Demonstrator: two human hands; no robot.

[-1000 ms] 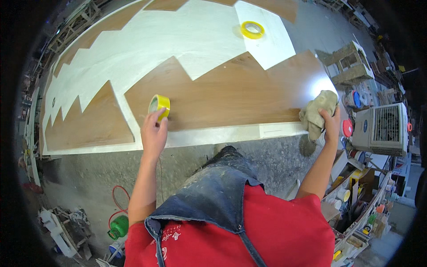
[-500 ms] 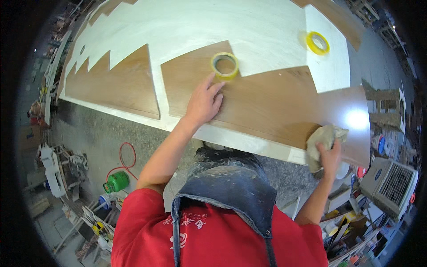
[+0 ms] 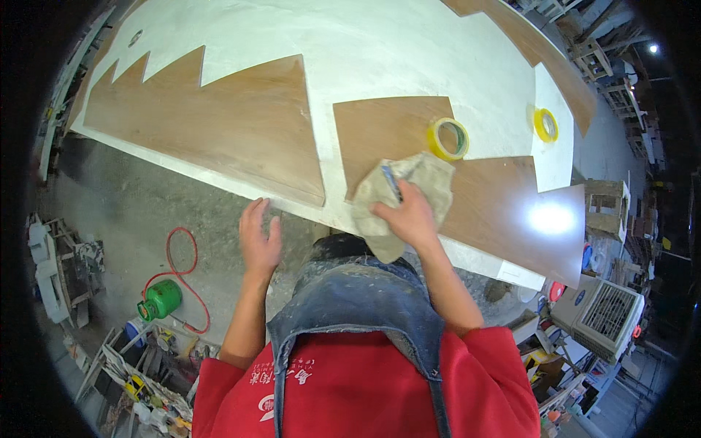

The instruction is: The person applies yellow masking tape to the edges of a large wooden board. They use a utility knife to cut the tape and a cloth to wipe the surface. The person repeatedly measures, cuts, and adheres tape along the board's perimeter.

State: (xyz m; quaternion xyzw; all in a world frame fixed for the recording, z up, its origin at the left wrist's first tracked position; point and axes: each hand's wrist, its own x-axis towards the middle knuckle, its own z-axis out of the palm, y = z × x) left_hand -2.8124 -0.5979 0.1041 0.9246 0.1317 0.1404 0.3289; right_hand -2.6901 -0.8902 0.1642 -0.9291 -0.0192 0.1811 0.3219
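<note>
My right hand point(image 3: 410, 217) presses a crumpled beige cloth point(image 3: 431, 175) onto the near left part of a brown stepped panel point(image 3: 504, 208). A thin blue-and-white thing point(image 3: 390, 180) shows by its fingers; its kind is unclear. At the near edge of the white board point(image 3: 350, 44), my left hand point(image 3: 259, 237) has its fingers stretched out, holding nothing. Just beyond the cloth, a yellow tape roll point(image 3: 434, 139) rests at the panel's notch. Another yellow tape roll point(image 3: 539, 125) lies farther right on a white piece. Left of a narrow gap is a second brown panel point(image 3: 212, 131) with a jagged far edge.
On the floor to the left stands a green gas cylinder point(image 3: 161, 298) with a red hose point(image 3: 169, 252). A grey air cooler point(image 3: 577, 314) and clutter occupy the lower right. A wooden stand point(image 3: 606, 212) sits beyond the board's right end.
My right hand has carried the cloth leftward from the panel's right end. My left hand has come off the panel, back to the board's near edge. The view has shifted.
</note>
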